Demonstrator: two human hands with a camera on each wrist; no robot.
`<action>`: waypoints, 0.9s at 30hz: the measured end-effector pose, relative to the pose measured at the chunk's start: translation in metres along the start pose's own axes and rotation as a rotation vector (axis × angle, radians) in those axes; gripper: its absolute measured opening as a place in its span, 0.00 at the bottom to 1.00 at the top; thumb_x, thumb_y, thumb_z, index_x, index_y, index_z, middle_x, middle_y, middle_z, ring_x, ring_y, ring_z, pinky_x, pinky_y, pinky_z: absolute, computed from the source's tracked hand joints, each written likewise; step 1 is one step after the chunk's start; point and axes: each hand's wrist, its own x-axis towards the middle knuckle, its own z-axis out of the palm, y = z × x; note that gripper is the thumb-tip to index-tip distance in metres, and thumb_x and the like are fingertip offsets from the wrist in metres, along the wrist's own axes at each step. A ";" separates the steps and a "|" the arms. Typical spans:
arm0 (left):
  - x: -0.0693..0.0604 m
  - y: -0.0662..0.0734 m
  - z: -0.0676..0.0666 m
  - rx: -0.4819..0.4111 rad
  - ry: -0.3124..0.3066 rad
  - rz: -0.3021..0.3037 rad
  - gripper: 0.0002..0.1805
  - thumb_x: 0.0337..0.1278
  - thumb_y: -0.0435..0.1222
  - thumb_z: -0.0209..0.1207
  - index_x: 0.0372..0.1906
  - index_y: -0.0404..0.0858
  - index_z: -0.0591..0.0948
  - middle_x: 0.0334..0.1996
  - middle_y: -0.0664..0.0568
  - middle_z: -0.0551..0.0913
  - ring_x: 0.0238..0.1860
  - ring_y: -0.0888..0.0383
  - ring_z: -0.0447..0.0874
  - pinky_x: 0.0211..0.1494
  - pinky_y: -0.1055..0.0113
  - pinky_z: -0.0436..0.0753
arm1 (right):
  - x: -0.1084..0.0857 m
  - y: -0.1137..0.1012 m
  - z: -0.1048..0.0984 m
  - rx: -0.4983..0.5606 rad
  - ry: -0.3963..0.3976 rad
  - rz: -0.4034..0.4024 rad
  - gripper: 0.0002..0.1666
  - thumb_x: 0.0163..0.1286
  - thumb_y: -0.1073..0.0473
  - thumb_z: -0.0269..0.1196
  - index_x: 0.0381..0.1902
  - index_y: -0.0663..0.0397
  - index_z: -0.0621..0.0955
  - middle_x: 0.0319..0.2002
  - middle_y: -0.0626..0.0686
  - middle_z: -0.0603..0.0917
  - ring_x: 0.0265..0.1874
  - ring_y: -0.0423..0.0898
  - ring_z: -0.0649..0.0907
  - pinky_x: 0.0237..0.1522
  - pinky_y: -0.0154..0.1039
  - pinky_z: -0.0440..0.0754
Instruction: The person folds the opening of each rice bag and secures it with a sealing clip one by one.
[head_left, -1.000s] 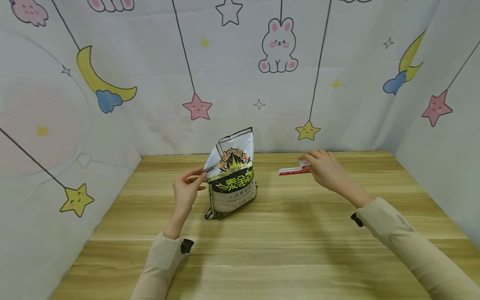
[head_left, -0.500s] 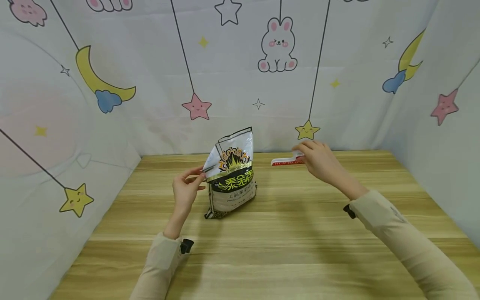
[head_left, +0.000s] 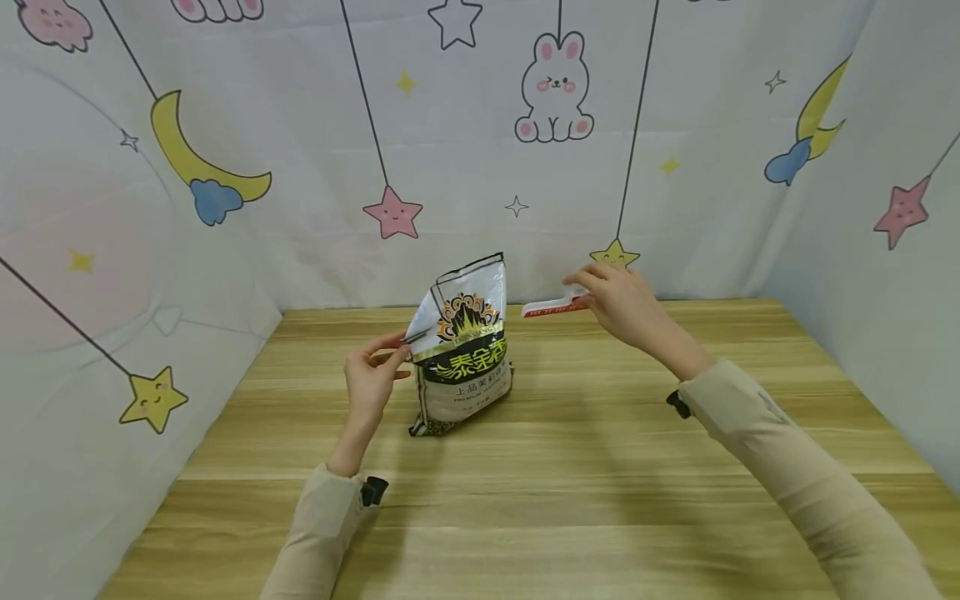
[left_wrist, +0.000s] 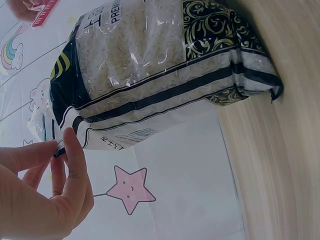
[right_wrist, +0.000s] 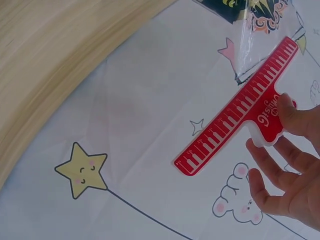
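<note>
Toward the back edge of the wooden desk (head_left: 525, 508), a bit left of the middle, a bag of rice (head_left: 467, 367) stands up. The left hand (head_left: 370, 379) pinches the left side of the bag with thumb and fingers. The right hand (head_left: 626, 307) holds a red and white clip (right_wrist: 232, 112) by its handle, up in the air, just right of the bag's top.

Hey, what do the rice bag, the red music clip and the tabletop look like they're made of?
Rice bag: glossy, printed plastic film, partly see-through; it creases and catches bright glints.
Music clip: probably hard plastic, smooth; it looks rigid, evenly red with white keyboard print.
Tabletop: wood or wood-look laminate, low sheen; streaky grain shows, but the pictures don't settle which.
</note>
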 end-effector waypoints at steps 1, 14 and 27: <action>0.000 0.000 0.000 0.002 -0.002 0.001 0.12 0.48 0.25 0.59 0.41 0.28 0.81 0.28 0.51 0.78 0.25 0.64 0.80 0.22 0.73 0.82 | 0.002 -0.001 0.000 0.000 0.002 -0.006 0.15 0.57 0.67 0.61 0.44 0.53 0.79 0.40 0.54 0.80 0.37 0.52 0.78 0.27 0.46 0.74; 0.000 0.000 0.000 0.004 -0.004 0.018 0.12 0.48 0.24 0.58 0.41 0.28 0.81 0.29 0.47 0.78 0.24 0.66 0.80 0.22 0.72 0.83 | 0.032 -0.014 -0.006 0.007 -0.007 -0.027 0.17 0.57 0.65 0.62 0.46 0.55 0.79 0.43 0.55 0.81 0.42 0.53 0.80 0.36 0.46 0.77; 0.000 0.000 0.000 -0.007 0.003 0.014 0.12 0.47 0.22 0.58 0.41 0.27 0.81 0.28 0.51 0.78 0.24 0.66 0.81 0.21 0.73 0.82 | 0.062 -0.028 -0.011 0.032 -0.028 -0.045 0.13 0.60 0.66 0.59 0.44 0.56 0.79 0.46 0.54 0.80 0.42 0.52 0.80 0.36 0.48 0.74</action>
